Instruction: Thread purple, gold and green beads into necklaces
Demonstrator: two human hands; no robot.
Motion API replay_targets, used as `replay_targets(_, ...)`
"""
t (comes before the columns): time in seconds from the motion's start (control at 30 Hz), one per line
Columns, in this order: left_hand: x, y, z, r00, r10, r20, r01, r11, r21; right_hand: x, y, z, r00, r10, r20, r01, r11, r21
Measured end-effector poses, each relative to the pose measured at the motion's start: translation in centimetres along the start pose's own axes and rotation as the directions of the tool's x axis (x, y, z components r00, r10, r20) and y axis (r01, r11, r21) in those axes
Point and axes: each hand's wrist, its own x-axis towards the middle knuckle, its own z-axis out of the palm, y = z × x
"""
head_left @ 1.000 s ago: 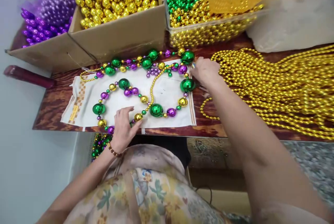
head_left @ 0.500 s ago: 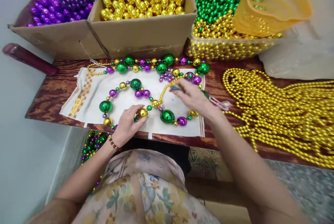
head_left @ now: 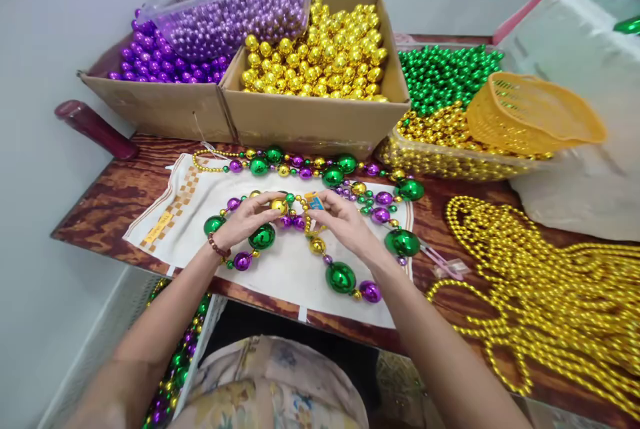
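Note:
Over the white cloth (head_left: 225,179), my left hand (head_left: 247,219) pinches a large gold bead (head_left: 279,207) of a bead necklace. Close by on the right, my right hand (head_left: 343,219) is closed on a small blue-and-orange tag (head_left: 314,201); printing shows on it, too small to read. A short strand of little gold beads (head_left: 307,219) hangs between the two hands. Parts of the necklace lie on the cloth, including a big green bead (head_left: 341,277) and a purple bead (head_left: 371,291). Another beaded strand (head_left: 300,162) stretches along the cloth's far edge.
Cardboard boxes at the back hold purple beads (head_left: 165,62) and gold beads (head_left: 320,62). A clear tub (head_left: 450,165) with an orange basket (head_left: 535,115) stands right of them. Gold bead strands (head_left: 550,289) cover the table's right side. A dark red bottle (head_left: 95,129) leans at left.
My hands have come together, lifting the gold bead and the tag end of the necklace off the cloth. The camera view has tilted up, showing more of the boxes and wall.

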Motion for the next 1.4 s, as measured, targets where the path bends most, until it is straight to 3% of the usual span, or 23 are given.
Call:
replay_targets(0.13, 1.6, 0.0, -1.6, 0.995, -0.026, 0.094, 0.023, 0.999, 0.028, 2.1, -0.5, -2.0, 0.996, 0.017, 0.086, -0.013, 0.999, -0.048)
replay_targets(0.27, 2.5, -0.6, -2.6, 0.993, -0.041, 0.108, 0.044, 0.999, -0.026, 5.0, -0.5, -3.2, 0.99, -0.036, 0.134, 0.059, 0.982, -0.179)
replay_targets(0.4, 2.9, -1.8, -3.5, 0.995, -0.072, 0.064, 0.079, 0.991, -0.111, 8.1, 0.1, -3.0, 0.974, -0.024, 0.224, 0.089, 0.955, -0.284)
replay_targets(0.6, 3.2, -2.2, -4.3, 0.996, -0.078, 0.035, 0.083, 0.985, -0.152, 11.2, 0.8, -2.2, 0.968, 0.009, 0.252, 0.085, 0.929, -0.361)
replay_targets(0.93, 3.6, -2.3, -5.0, 0.992, -0.125, -0.013, 0.12, 0.975, -0.189, 11.7, 1.0, -1.7, 0.951, -0.02, 0.308, 0.13, 0.931, -0.342)
replay_targets(1.13, 3.6, -2.9, -5.5, 0.993, -0.114, 0.005, 0.112, 0.961, -0.252, 10.9, 1.1, -2.3, 0.972, -0.132, 0.193, 0.181, 0.946, -0.268)
replay_targets(1.4, 3.7, -3.0, -5.6, 0.99, -0.143, -0.008, 0.134, 0.948, -0.288, 11.4, 1.2, -3.1, 0.91, -0.185, 0.37, 0.274, 0.939, -0.206)
